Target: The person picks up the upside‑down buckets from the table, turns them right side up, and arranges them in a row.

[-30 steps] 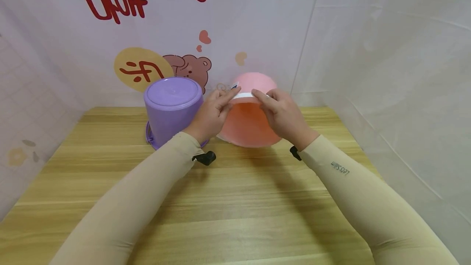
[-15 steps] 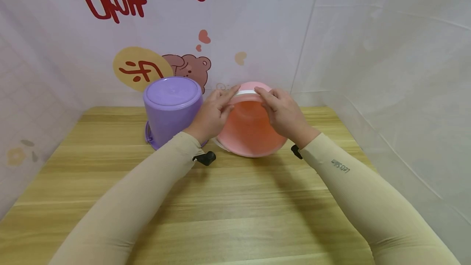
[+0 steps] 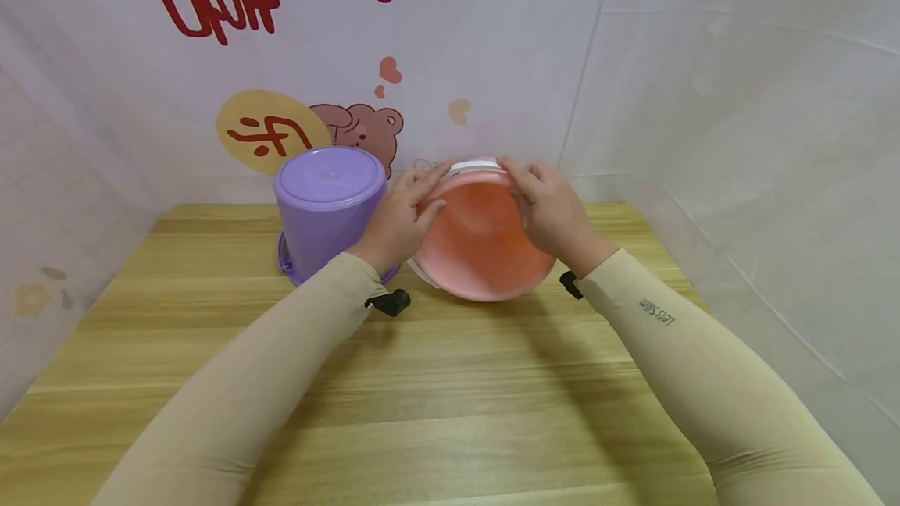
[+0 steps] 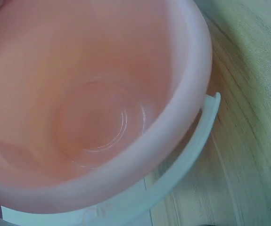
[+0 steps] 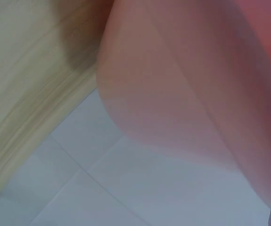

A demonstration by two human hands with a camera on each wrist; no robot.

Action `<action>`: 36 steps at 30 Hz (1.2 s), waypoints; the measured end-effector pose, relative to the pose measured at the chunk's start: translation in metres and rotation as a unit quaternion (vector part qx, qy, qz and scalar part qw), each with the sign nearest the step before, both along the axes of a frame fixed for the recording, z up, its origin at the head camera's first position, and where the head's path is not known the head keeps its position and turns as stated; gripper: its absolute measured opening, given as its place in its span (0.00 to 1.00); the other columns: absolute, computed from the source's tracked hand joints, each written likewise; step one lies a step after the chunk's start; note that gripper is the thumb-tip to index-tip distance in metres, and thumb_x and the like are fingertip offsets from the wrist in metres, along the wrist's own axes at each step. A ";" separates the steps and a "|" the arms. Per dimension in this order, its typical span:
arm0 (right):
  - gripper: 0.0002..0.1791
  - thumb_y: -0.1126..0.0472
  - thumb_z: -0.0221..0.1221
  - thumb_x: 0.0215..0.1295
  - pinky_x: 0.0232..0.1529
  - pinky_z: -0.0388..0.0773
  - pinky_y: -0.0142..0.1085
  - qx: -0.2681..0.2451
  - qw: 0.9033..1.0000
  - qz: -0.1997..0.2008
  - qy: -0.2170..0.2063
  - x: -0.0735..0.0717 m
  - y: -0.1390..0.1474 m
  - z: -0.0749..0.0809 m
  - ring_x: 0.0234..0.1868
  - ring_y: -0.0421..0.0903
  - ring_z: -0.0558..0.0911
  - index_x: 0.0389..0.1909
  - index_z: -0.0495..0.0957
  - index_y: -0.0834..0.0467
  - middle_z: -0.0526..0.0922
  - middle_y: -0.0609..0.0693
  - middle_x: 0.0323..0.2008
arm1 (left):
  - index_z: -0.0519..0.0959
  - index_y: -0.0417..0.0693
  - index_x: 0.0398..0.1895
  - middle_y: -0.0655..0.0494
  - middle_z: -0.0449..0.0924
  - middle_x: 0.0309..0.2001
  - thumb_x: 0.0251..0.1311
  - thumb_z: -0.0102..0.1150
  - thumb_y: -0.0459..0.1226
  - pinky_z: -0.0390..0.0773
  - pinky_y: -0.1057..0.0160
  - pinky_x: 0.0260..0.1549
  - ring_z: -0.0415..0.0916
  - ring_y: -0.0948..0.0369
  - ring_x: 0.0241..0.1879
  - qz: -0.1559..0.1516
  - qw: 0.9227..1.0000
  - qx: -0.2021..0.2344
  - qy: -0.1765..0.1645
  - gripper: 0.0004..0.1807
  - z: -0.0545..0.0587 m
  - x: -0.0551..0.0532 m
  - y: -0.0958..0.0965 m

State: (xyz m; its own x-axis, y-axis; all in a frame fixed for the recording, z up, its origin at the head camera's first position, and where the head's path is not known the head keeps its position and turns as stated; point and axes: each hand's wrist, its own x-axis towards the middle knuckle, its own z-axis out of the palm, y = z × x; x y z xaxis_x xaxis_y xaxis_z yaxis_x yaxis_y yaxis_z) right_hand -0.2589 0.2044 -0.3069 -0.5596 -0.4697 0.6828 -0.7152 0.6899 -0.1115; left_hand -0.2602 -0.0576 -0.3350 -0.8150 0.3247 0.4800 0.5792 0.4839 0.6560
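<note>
A pink bucket [image 3: 481,248] lies tipped on the wooden table [image 3: 450,389], its open mouth turned toward me. Both hands hold its top edge, where the white handle [image 3: 475,166] shows. My left hand [image 3: 411,201] grips the rim from the left, and my right hand [image 3: 544,201] curls over the rim from the right. The left wrist view looks straight into the pink bucket [image 4: 93,117], with the white handle [image 4: 187,165] below its rim. The right wrist view is filled by the bucket's pink outer wall [image 5: 187,94].
A purple bucket [image 3: 329,205] stands upside down just left of my left hand, close to the pink one. White backdrop sheets [image 3: 738,100] close off the back and right side. Bare table stretches in front of my arms.
The pink bucket has tipped further, so its mouth now faces me and its bottom is hidden. Both hands have ridden up and back with the rim. The purple bucket has not moved.
</note>
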 end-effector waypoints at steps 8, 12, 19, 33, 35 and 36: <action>0.24 0.67 0.57 0.78 0.39 0.78 0.52 -0.030 0.996 -0.048 -0.062 0.002 0.001 0.009 0.37 0.62 0.77 0.72 0.74 0.62 0.80 0.66 0.39 | 0.65 0.59 0.81 0.42 0.74 0.61 0.75 0.62 0.39 0.77 0.53 0.48 0.74 0.51 0.48 0.009 1.000 0.014 0.015 0.34 0.000 -0.002 -0.003; 0.24 0.64 0.53 0.81 0.46 0.79 0.56 -0.050 0.989 -0.080 -0.111 0.005 0.002 0.016 0.43 0.64 0.78 0.75 0.72 0.59 0.81 0.68 0.45 | 0.63 0.56 0.82 0.41 0.75 0.62 0.75 0.61 0.39 0.76 0.50 0.63 0.74 0.46 0.65 0.018 1.000 0.016 0.018 0.35 -0.001 -0.003 -0.004; 0.25 0.62 0.51 0.83 0.58 0.77 0.60 -0.087 0.980 -0.098 -0.150 -0.001 0.009 0.019 0.56 0.67 0.78 0.76 0.70 0.60 0.82 0.71 0.57 | 0.60 0.56 0.84 0.40 0.73 0.68 0.74 0.62 0.39 0.63 0.49 0.78 0.60 0.44 0.80 0.029 0.999 0.020 0.010 0.38 -0.002 -0.004 -0.005; 0.29 0.58 0.48 0.84 0.64 0.74 0.53 -0.153 0.946 -0.143 -0.248 -0.002 0.018 0.026 0.61 0.59 0.75 0.82 0.61 0.53 0.74 0.66 0.71 | 0.57 0.52 0.84 0.42 0.69 0.75 0.74 0.60 0.37 0.76 0.51 0.67 0.74 0.48 0.65 0.044 0.999 0.023 0.004 0.39 -0.006 -0.005 -0.004; 0.30 0.60 0.48 0.83 0.66 0.73 0.54 -0.154 0.948 -0.135 -0.244 -0.003 0.017 0.026 0.64 0.59 0.75 0.82 0.61 0.54 0.73 0.66 0.73 | 0.57 0.51 0.84 0.44 0.67 0.77 0.74 0.58 0.37 0.71 0.53 0.73 0.71 0.48 0.71 0.045 0.999 0.021 0.006 0.38 -0.005 -0.006 -0.003; 0.30 0.60 0.48 0.83 0.65 0.73 0.54 -0.154 0.949 -0.131 -0.241 -0.003 0.017 0.025 0.64 0.60 0.74 0.82 0.61 0.53 0.73 0.66 0.72 | 0.57 0.51 0.84 0.45 0.66 0.79 0.75 0.57 0.36 0.67 0.54 0.76 0.68 0.49 0.75 0.046 0.999 0.019 0.008 0.37 -0.005 -0.006 -0.003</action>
State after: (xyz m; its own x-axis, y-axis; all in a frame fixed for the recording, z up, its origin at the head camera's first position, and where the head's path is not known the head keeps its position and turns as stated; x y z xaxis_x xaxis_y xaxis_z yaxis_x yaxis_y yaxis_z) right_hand -0.2619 0.2214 -0.2815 -0.9119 -0.0909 0.4001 -0.3381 0.7190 -0.6072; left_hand -0.2661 -0.0602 -0.3401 -0.8329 0.2310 0.5029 0.5438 0.5107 0.6660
